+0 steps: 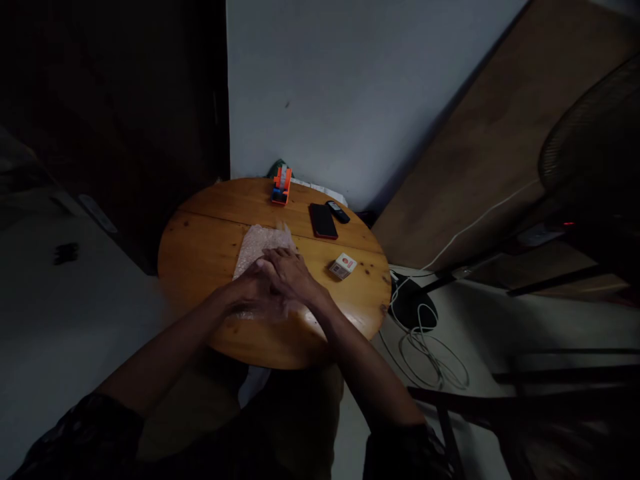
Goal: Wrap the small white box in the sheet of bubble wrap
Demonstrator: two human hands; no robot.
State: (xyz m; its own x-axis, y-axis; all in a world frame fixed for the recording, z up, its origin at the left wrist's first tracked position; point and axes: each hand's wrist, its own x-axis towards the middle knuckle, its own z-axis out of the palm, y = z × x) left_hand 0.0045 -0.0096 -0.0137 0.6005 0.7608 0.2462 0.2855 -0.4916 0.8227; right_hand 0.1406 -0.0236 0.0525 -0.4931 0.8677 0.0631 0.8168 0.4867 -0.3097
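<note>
A sheet of bubble wrap (249, 250) lies on the round wooden table (195, 267), its edges loose and partly smeared by motion. Over its right part, my right hand (293, 273) rests with the fingers laid out flat, reaching across toward the left hand. My left hand (253, 287) is on the sheet too, close against the right one, and its fingers are mostly hidden and blurred. Whether anything lies under the hands or inside the wrap cannot be seen. To the right of my right hand stands a small white box (344, 265) with red print.
At the table's far edge stands an orange tape dispenser (281, 185). A dark phone (323, 221) with a red edge lies near a small black keypad phone (337, 211). Coiled white cable (425, 340) and a standing fan (590, 127) are on the right.
</note>
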